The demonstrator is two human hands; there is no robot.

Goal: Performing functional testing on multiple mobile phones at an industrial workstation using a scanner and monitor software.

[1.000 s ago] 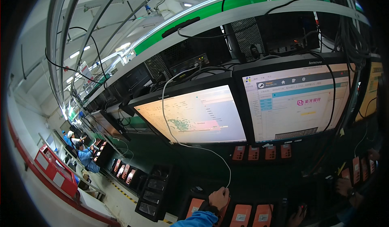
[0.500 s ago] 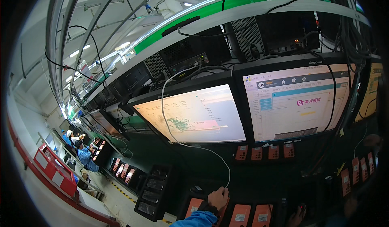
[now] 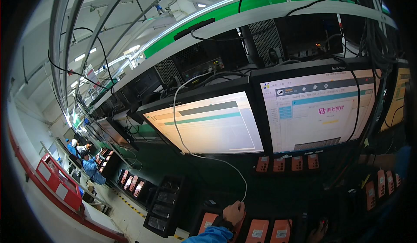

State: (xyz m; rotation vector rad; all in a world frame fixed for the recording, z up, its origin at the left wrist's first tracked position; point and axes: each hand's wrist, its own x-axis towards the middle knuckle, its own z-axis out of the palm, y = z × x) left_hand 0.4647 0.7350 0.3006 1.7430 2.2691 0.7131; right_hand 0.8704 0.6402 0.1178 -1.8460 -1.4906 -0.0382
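Observation:
At the lower middle my left hand (image 3: 234, 212) is closed, its fingertips pinching the end of a thin white cable (image 3: 234, 169) at an orange device mostly hidden beneath the hand. The cable runs up in front of the left monitor (image 3: 208, 126). Beside this hand lie more orange devices with white labels, one (image 3: 257, 231) to its right. My right hand (image 3: 319, 231), in deep shadow at the lower right, curls over a dark object with a small red light, which looks like a computer mouse. The left monitor displays a pale window with a teal bar.
A right monitor (image 3: 319, 108) stands beside the left one, with a row of orange devices (image 3: 279, 164) below it. Black trays (image 3: 163, 206) are stacked to the left. Another person's forearm (image 3: 382, 161) reaches in at the right. People in blue work farther down the line.
The left monitor's picture has switched to a pale window with a teal bar. The orange row below the right monitor has shifted slightly right. Another person's forearm has come in. My hands stay put.

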